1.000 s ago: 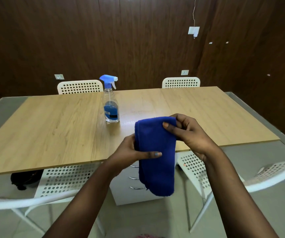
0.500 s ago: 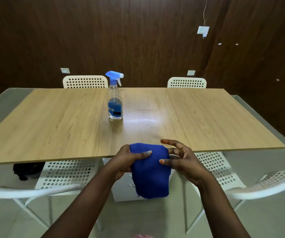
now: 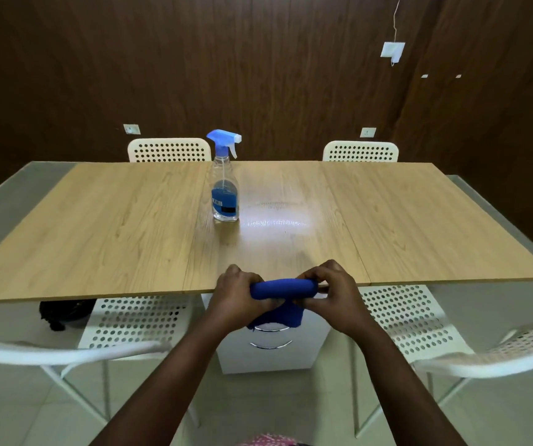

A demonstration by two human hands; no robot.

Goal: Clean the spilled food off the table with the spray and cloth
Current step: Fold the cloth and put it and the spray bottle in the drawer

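You grip the folded blue cloth [image 3: 283,289] in left hand [image 3: 238,296] and right hand [image 3: 334,296] at the table [image 3: 114,220] near edge | spray bottle [image 3: 225,188] stands farther, centre | keep 2-handed fold tight, lay it flat.

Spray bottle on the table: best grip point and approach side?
Probably the narrow neck just under the blue trigger head of the spray bottle. It stands upright on the table, nozzle pointing right, with bare tabletop around it. Come from the near side, fingers wrapping the neck below the trigger. Both the left hand and right hand grip the blue cloth, so one must let go first.
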